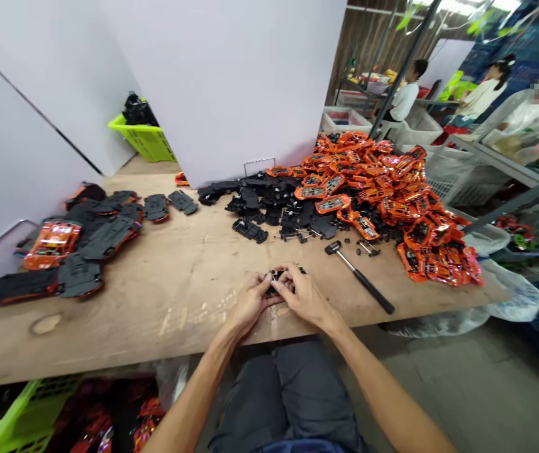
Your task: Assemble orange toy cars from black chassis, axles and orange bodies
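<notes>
Close to the table's front edge, my left hand (256,296) and my right hand (303,290) meet around a black toy car chassis (276,275). Fingers of both hands are closed on it and cover most of it. A black-headed mallet (361,277) lies just right of my right hand. Beyond my hands, loose black chassis (250,229) are heaped with small wheel axles (297,236) at their near side. One wheel axle set (368,248) lies near the mallet head.
Orange car bodies (373,182) pile high at the back right. Cars (104,236), mostly underside up, lie at the left on the wooden table (165,327). A white partition (231,82) stands behind, and a green basket (153,141) left of it. Several people are at the far right.
</notes>
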The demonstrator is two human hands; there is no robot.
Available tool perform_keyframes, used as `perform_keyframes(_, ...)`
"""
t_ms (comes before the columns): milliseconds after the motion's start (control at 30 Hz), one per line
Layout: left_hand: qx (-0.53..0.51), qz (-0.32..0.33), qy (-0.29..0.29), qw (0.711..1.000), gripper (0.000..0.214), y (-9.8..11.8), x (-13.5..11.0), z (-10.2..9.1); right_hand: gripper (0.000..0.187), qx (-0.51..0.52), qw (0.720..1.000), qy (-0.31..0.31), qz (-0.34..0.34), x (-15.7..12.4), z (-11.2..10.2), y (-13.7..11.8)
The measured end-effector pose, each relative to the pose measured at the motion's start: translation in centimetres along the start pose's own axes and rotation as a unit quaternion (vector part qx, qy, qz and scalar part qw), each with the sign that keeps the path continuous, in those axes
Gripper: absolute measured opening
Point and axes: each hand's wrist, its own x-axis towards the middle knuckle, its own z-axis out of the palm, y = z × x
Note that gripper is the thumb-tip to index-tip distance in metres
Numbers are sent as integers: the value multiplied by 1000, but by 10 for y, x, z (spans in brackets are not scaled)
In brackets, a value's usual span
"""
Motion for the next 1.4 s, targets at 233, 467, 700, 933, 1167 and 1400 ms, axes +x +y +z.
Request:
perform_keyframes(233,44,-3,39,998,34,-1,2,0,35,-21,999,-50,4,-3,0,-7)
perform_keyframes(467,124,26,105,986,34,7,3,-6,41,-305,905,297,20,17,-139,41)
perform_keyframes(700,117,-3,79,990,28,16,-10,-2,39,-351,869,339,82,23,-210,83)
perform_keyframes(933,120,-18,47,991,31,18,-15,-12,46,-132,982,122,55,-14,-153,74)
perform_keyframes(1167,108,-5,23,994,49,15,-31,-27,65,-303,941,151,-16,-33,-85,102)
perform_keyframes(1400,90,-9,35,995,45,13,-21,-26,71,-288,951,93,-59,-21,-96,83)
